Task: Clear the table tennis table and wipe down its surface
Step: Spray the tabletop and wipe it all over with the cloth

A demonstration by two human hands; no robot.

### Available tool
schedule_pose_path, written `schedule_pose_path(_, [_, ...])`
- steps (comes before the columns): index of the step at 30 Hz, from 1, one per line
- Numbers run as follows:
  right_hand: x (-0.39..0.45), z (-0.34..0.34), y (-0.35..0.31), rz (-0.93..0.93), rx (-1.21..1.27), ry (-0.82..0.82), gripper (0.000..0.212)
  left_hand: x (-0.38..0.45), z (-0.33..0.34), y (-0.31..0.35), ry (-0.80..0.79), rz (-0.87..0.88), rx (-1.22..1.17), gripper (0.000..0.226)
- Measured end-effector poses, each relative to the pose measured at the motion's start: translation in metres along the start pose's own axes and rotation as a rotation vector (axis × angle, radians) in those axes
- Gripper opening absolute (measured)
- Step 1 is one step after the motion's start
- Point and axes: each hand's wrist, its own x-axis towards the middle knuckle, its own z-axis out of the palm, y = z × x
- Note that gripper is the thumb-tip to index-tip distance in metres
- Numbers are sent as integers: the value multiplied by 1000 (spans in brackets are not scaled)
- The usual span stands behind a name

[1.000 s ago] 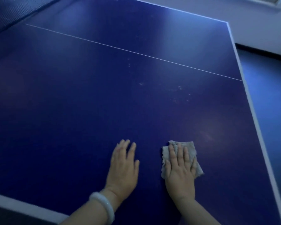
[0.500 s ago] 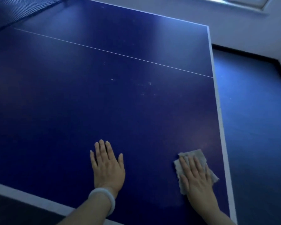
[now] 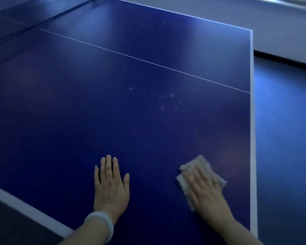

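The dark blue table tennis table [image 3: 95, 112] fills the view, with a thin white centre line and white edge stripes. My right hand [image 3: 204, 190] lies flat with straight fingers on a grey folded cloth [image 3: 200, 164], pressing it on the surface near the table's right edge; hand and cloth are motion-blurred. My left hand [image 3: 109, 184] rests flat on the bare surface, fingers straight, with a pale bangle on the wrist. Small whitish specks [image 3: 166, 99] dot the surface ahead of the cloth.
The black net [image 3: 42, 7] crosses the far left corner. Blue floor [image 3: 284, 138] lies beyond the table's right edge, with a pale wall and dark skirting at the back right. The table's near edge stripe [image 3: 25, 207] runs along the lower left.
My right hand slid the cloth to the right, from beside the left hand towards the table's right edge. The left hand stayed flat on the surface. The view has shifted slightly.
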Motion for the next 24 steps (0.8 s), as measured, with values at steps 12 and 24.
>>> schedule_pose_path(12, [-21, -11, 27, -125, 8, -116, 59, -2, -3, 0, -3, -11, 9, 76])
schedule_pose_path(24, [5, -14, 97, -166, -24, -11, 56, -1, -9, 98, 7, -368, -226, 72])
